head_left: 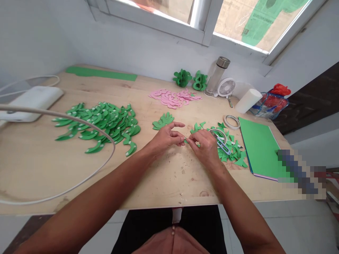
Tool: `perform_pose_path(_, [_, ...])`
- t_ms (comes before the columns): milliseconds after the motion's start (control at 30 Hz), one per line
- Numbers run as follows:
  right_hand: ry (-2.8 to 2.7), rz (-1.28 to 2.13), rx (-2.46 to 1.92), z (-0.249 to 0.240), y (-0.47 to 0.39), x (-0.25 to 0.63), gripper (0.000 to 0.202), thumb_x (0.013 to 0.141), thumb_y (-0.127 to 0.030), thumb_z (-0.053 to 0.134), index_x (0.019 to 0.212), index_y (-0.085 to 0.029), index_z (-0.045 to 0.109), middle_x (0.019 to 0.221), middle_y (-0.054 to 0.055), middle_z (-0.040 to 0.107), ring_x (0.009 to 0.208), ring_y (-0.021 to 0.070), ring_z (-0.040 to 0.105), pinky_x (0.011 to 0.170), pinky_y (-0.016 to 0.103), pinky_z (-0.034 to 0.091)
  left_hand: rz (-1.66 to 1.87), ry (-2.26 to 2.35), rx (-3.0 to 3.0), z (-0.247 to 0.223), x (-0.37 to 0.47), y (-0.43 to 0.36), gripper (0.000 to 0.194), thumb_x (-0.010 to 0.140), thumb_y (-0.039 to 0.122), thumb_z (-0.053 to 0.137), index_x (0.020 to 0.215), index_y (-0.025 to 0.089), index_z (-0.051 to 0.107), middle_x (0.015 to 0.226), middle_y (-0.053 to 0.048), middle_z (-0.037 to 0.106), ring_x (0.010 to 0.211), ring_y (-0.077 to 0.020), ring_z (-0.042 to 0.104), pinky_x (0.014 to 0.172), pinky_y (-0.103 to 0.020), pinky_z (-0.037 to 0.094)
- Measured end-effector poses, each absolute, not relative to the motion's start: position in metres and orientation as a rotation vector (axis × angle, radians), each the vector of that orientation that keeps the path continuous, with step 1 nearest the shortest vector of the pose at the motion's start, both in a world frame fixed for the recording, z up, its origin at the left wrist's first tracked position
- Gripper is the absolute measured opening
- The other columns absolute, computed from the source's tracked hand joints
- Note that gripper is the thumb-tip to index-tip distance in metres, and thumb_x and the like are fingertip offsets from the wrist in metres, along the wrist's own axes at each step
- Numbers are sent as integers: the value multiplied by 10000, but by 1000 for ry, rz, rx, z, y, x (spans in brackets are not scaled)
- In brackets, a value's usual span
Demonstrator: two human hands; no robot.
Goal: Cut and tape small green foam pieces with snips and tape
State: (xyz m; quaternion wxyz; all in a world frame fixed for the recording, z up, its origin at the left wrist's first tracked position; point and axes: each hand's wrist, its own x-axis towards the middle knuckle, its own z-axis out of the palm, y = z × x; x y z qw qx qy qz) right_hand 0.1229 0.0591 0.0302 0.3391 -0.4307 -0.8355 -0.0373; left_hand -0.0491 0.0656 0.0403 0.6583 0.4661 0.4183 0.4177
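Note:
At the middle of the wooden table, my left hand (169,137) and my right hand (203,144) meet fingertip to fingertip over a small green paper piece (185,140). Both hands pinch it, mostly covering it. A fanned green paper cutout (163,120) lies just beyond my left hand. Beside my right hand is a heap of green scraps (233,152), with a blue-handled cutter (224,145) and a roll of tape (218,135) on top. To the left spreads a large pile of green curved pieces with small white patches (106,121).
Pink cutouts (174,98) lie farther back. Along the wall stand two green paper shapes (182,78), a bottle (217,76), a fan (226,87) and a white roll (248,101). Green sheets (261,146) lie right. A white cable (106,160) arcs across the left.

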Motion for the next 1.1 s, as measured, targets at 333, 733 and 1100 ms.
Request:
perform_pose_path(333, [-2172,-123,-1093,30,59,122,191,875,-257,557,693,-203,563,655,25,589,666,169,509,657,291,368,948,949,1059,40,-50,65,512,641,208,709,1110,162,511,666,18,651,604,-127,616,676,-285,471])
perform_pose_path(733, [-2198,-128,-1109,30,59,123,209,890,-285,537,699,-206,568,665,29,596,679,177,509,664,300,367,949,948,1071,39,-51,67,513,640,227,712,1109,174,512,672,14,657,588,-118,606,677,-277,468])
perform_pose_path(1100, [-2221,-137,-1125,30,58,123,213,895,-274,528,697,-204,566,664,27,601,680,174,507,668,300,364,958,954,1073,38,-51,67,486,654,211,692,1106,162,523,658,13,660,595,-125,614,665,-279,479])
